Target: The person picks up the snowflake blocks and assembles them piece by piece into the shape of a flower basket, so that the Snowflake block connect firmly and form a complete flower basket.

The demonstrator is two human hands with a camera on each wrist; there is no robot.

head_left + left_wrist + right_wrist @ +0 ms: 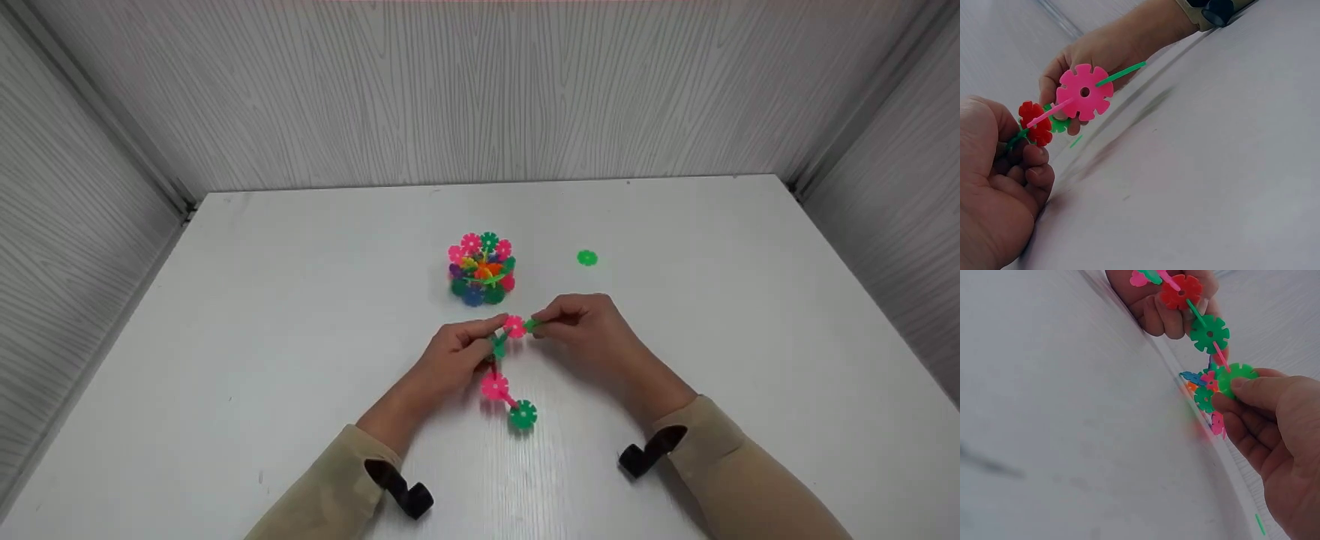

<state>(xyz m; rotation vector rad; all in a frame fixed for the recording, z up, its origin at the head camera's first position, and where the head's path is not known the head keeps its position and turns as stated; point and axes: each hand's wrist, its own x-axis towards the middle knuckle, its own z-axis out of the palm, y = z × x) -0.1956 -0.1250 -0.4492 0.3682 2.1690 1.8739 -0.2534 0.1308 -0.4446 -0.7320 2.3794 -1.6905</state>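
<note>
A chain of notched plastic snowflake discs in pink, red and green hangs between the two hands, above the white table. My left hand pinches the chain near a dark green disc. From there it runs down through a pink disc to a dark green disc at the free end. My right hand pinches a light green disc between thumb and fingers, at the edge of a pink disc. Whether the slots of these two are fully joined I cannot tell.
Behind the hands stands a round cluster of joined multicoloured discs. One loose light green disc lies flat to its right. The white table is bounded by grey wood-grain panels at the back and sides.
</note>
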